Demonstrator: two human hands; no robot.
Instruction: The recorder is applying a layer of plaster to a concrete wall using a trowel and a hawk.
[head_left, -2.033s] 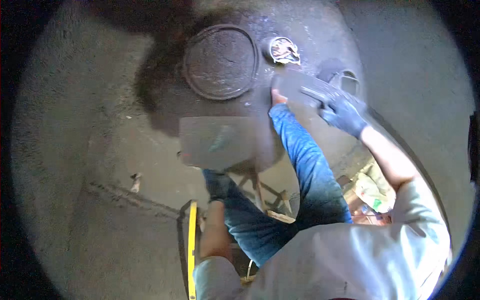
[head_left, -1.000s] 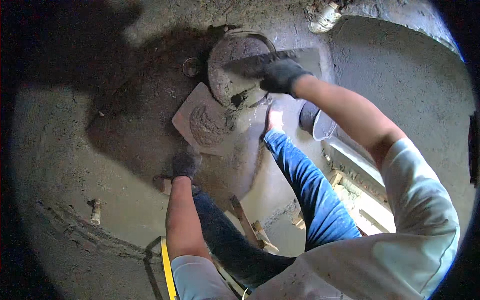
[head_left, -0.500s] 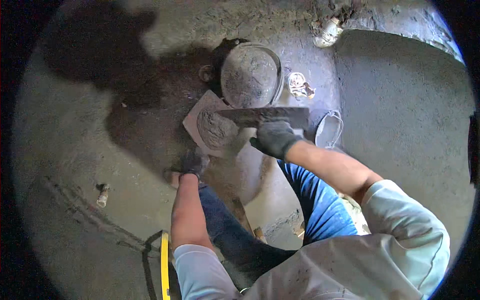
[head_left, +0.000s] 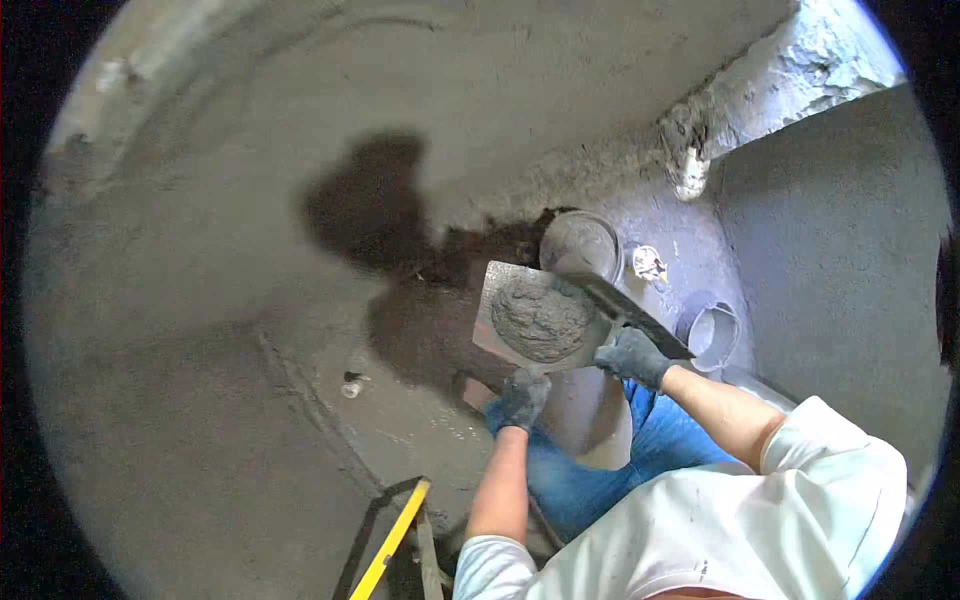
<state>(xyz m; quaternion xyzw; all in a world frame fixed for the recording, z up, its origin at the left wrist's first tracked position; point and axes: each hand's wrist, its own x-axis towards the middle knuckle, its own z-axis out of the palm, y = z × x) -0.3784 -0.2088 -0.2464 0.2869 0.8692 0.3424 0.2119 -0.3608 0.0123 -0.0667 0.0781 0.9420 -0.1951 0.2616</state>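
Observation:
My left hand (head_left: 522, 400), in a dark grey glove, is closed at the near edge of a square plasterer's hawk (head_left: 484, 332); the grip is hidden beneath it. A mound of wet grey mortar (head_left: 540, 320) lies on the hawk. My right hand (head_left: 636, 358), gloved too, is closed on a long flat plastering trowel (head_left: 645, 318). Its dark blade slants over the hawk's right side, beside the mortar. Just beyond the hawk stands a round bucket (head_left: 582, 242) with grey mix in it, partly hidden by the trowel and hawk.
Right of the bucket are a small open can (head_left: 648, 264) and a second pail (head_left: 712, 338). White pipe stubs show at the far wall (head_left: 690, 175) and on the left (head_left: 353, 385). A yellow spirit level (head_left: 390, 545) leans at lower left. Grey plastered walls surround me.
The view has swung up and left, showing more wall. The mortar-laden hawk is now nearer my body, away from the bucket. The trowel has turned from level to slanting down rightward.

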